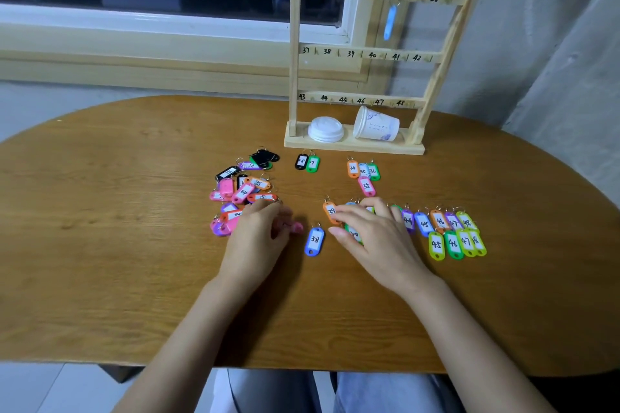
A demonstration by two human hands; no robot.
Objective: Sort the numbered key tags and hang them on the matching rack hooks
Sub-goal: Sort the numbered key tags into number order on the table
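Pinching a glossy pink tag (295,227), my left grip (260,233) curls; my right grip (372,231) lies spread over sorted plastic tags (449,233). Far right on the woodgrain surface (134,245), the pine rack (365,54) holds a tipped paper cup (375,127).

I see the wooden key rack (365,54) standing at the rear of the oval wooden table (134,278), a paper cup (377,126) lying on its base right of a plastic lid (325,129). Before it, a jumbled heap of tags (241,193) lies left, a sorted row of tags (449,231) right, tag 38 (314,241) between them.
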